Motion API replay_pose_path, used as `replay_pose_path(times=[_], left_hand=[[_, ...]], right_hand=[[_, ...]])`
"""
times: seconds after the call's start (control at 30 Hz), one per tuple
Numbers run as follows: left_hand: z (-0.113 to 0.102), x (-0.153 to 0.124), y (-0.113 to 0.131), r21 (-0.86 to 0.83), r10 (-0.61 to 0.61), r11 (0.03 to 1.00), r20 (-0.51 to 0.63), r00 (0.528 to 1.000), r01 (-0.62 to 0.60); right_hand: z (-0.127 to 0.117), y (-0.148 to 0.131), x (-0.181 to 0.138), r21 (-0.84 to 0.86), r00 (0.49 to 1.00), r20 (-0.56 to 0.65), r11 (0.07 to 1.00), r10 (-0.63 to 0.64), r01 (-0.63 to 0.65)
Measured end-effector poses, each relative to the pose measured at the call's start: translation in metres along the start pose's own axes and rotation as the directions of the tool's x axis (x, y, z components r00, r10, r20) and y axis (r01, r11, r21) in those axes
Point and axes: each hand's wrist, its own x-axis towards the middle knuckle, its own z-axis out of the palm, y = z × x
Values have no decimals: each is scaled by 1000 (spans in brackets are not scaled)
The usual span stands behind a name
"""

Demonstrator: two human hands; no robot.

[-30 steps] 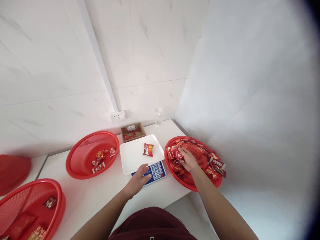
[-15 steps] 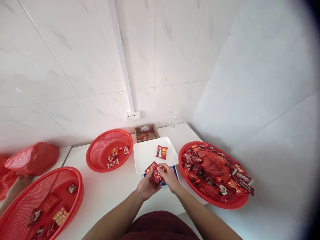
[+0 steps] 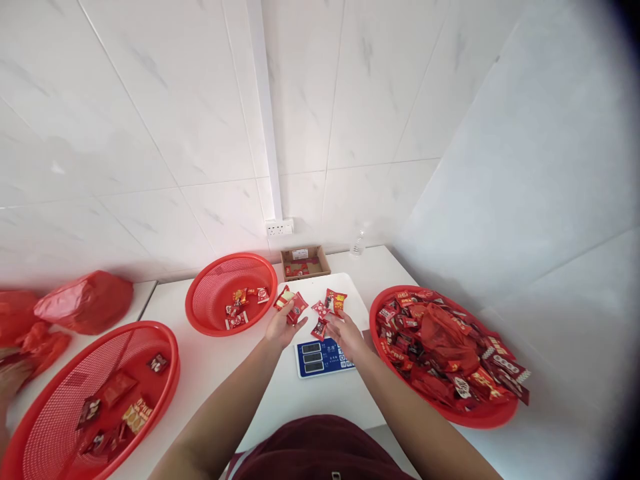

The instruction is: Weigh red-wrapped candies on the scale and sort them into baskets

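My left hand (image 3: 281, 327) is closed around a few snack packets, among them a red packet (image 3: 297, 307), at the left edge of the scale's white tray (image 3: 310, 288). My right hand (image 3: 349, 337) is over the tray's front right part, its fingers apart and reaching past small red packets (image 3: 319, 329). Its fingertips are beside or touching these packets; I cannot tell which. A larger red and yellow packet (image 3: 336, 300) lies behind the fingers on the tray. The scale's blue panel (image 3: 320, 357) shows below, partly covered by my right hand.
A red basin (image 3: 500, 419) heaped with packets and a red bag stands at right. Red mesh baskets (image 3: 200, 293) (image 3: 170, 393) with several packets stand left. Behind the scale are a cardboard box (image 3: 320, 267) and a clear bottle (image 3: 358, 243). Another person's hand (image 3: 13, 373) is near red bags (image 3: 85, 303).
My hands have moved apart from the packets they held together. Small packets now show on the tray by my right hand, while my left hand keeps some. The view has shifted left.
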Motion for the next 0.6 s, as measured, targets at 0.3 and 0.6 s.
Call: replay_pose_path(times=[0.3,0.6], left_hand=[[-31,-36,-49,88,2,996,142,990,-15],[-57,-51,-6,-17,-25,1000,-71,997,24]], right_hand=[[16,26,-35,-315,975,219,948,27,44],[11,15,-23,71,991,135,997,8,-17]])
